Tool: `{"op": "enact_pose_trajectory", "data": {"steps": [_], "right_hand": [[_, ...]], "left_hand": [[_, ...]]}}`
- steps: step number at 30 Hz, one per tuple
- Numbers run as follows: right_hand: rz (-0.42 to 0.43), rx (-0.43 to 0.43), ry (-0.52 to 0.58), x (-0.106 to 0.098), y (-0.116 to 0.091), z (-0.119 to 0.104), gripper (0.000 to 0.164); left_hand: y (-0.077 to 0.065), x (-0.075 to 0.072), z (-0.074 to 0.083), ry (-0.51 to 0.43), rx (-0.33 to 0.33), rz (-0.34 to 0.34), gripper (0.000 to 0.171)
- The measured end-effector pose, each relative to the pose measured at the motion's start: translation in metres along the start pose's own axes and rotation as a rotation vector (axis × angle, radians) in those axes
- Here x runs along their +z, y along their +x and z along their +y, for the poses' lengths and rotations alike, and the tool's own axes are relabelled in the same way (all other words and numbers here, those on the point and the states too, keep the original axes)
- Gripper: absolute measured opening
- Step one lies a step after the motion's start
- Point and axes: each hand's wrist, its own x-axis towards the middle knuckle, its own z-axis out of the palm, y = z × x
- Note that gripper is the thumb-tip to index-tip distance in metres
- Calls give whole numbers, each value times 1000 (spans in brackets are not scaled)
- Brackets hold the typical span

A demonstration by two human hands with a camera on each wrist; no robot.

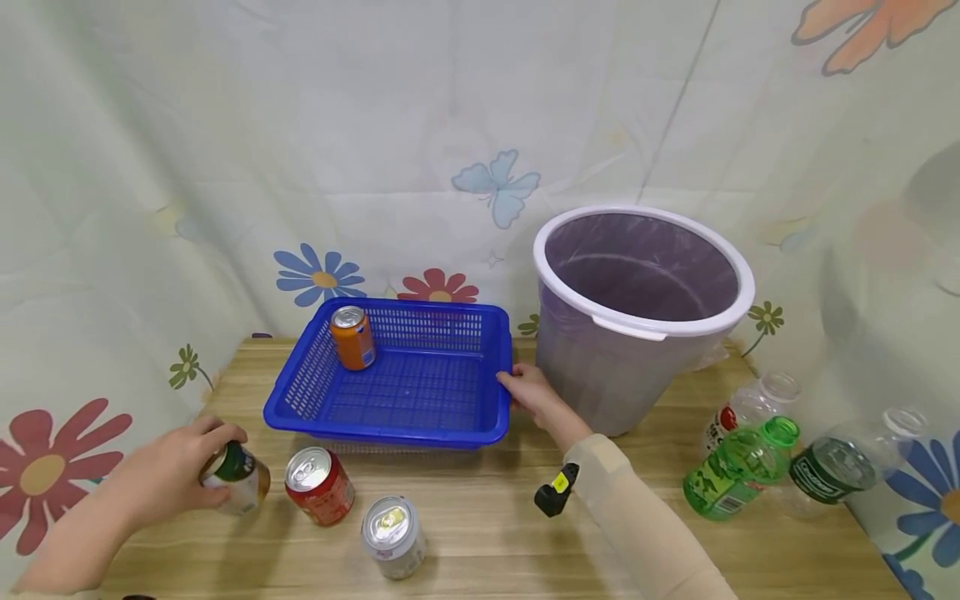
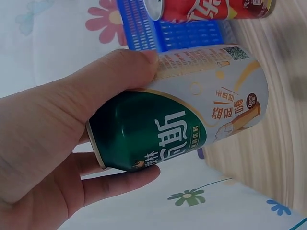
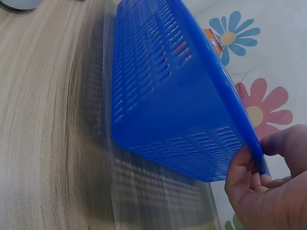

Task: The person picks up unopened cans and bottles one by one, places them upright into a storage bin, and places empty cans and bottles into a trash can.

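Note:
My left hand (image 1: 176,471) grips a green and white drink can (image 2: 187,105) near its top, thumb on one side and fingers on the other. The can is tilted in the head view, left of a red can (image 1: 321,487). With thumb and curled fingers, my right hand (image 1: 531,390) pinches the right rim of a blue plastic basket (image 1: 420,392). An orange can (image 1: 352,337) stands inside the basket at its back left. In front of the basket, a white can (image 1: 393,537) stands upright on the table.
A grey bin (image 1: 600,367) with a white rim stands right of the basket. Farther right are a green bottle (image 1: 738,471), a clear bottle with a dark label (image 1: 840,467) and a clear bottle with a red label (image 1: 750,408). A flowered curtain (image 1: 375,150) hangs behind the wooden table (image 1: 480,533).

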Motion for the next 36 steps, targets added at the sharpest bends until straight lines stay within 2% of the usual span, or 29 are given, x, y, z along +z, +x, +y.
{"op": "enact_pose_trajectory", "data": {"steps": [6, 15, 20, 25, 32, 36], "right_hand": [[-4, 1, 3, 0, 0, 0, 26], [-3, -10, -17, -1, -1, 0, 28], [-1, -7, -27, -1, 0, 0, 26], [0, -6, -35, -1, 1, 0, 24], [1, 1, -46, -1, 3, 1, 23], [-9, 1, -38, -1, 2, 1, 25]], "left_hand": [[4, -9, -3, -11, 16, -38, 51], [12, -24, -3, -13, -5, -92, 51], [17, -33, -2, 5, -23, -111, 51], [23, -43, -1, 29, -14, -134, 53], [32, -55, 1, 54, 24, -101, 51], [36, -58, 2, 52, 29, -105, 50]]}}
